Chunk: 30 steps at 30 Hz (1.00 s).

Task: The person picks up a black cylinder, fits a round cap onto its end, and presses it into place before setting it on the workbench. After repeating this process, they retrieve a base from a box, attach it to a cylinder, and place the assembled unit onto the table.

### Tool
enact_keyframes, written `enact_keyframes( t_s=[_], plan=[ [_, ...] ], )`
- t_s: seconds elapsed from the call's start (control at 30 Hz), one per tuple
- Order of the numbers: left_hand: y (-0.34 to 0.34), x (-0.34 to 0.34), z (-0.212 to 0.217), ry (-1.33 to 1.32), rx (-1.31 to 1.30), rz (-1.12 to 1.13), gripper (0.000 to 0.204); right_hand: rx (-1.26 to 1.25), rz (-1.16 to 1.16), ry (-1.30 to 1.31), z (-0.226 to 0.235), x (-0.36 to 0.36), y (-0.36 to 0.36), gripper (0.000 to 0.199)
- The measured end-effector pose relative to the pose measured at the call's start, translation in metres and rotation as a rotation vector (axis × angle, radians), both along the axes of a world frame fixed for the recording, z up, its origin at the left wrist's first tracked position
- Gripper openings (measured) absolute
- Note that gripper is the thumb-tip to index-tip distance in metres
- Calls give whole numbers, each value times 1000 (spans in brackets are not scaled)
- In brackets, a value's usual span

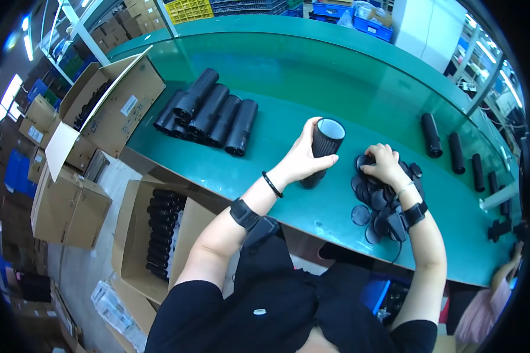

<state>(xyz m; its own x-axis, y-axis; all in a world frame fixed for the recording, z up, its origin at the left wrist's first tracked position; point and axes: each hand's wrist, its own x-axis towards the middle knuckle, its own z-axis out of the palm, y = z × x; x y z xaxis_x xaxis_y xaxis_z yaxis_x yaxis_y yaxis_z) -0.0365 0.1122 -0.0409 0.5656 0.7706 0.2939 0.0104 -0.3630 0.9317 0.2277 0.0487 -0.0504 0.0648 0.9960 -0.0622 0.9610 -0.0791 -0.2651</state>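
My left hand is wrapped round a black ribbed tube. The tube stands tilted over the green table, and its open top end shows a pale inside. To the right, my right hand reaches into a heap of black round caps. Its fingers are curled and pinch a black round cap at the heap's far left edge. Several more black tubes lie stacked on the table beyond my left forearm.
The green table runs across in front of me. Several dark tubes stand along its right side. An open carton with black tubes is at lower left, and another carton sits at the table's left end. A person's pink sleeve shows at lower right.
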Motion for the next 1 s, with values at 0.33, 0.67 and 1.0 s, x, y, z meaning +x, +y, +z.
enact_keyframes(
  t_s=[0.33,0.67,1.0],
  plan=[
    [-16,-10,-1,-57,-56,-27,77,132,-86,847,-12,28,3,6],
    [-43,-18,15,-161,-367,-489,70,1016,468,-58,42,-44,-64,27],
    [-59,-12,6,-192,-380,-492,66,1097,349,18,19,-51,-94,36]
  ],
)
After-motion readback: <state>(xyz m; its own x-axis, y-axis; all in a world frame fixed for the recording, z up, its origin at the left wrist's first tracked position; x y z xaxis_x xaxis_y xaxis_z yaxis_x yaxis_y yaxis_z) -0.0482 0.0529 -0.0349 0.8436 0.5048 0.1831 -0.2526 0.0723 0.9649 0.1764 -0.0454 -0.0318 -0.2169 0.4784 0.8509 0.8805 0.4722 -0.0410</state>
